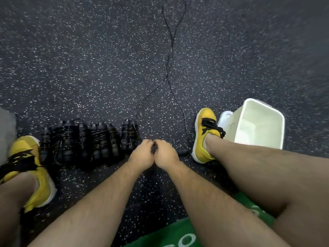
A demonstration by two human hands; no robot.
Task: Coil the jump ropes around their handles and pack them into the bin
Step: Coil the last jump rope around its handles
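Observation:
My left hand (pixel 140 154) and my right hand (pixel 165 154) meet low over the speckled floor, both curled round a small black handle (pixel 154 148) that is mostly hidden between them. A thin black rope (pixel 172 45) runs from there far up the floor in a long crossed loop. Its other black handle (pixel 183 151) lies on the floor just right of my right hand. Several coiled black jump ropes (pixel 80 139) lie in a row to the left, the nearest one (pixel 129 134) just beyond my left hand. The white bin (pixel 277 132) stands at the right, tilted.
My feet in yellow shoes frame the spot, the left shoe (pixel 30 168) beside the coiled ropes and the right shoe (pixel 206 134) against the bin. A white lid (pixel 225 118) lies behind that shoe. A green mat (pixel 178 234) is under me. Grey cloth (pixel 7 129) is at far left.

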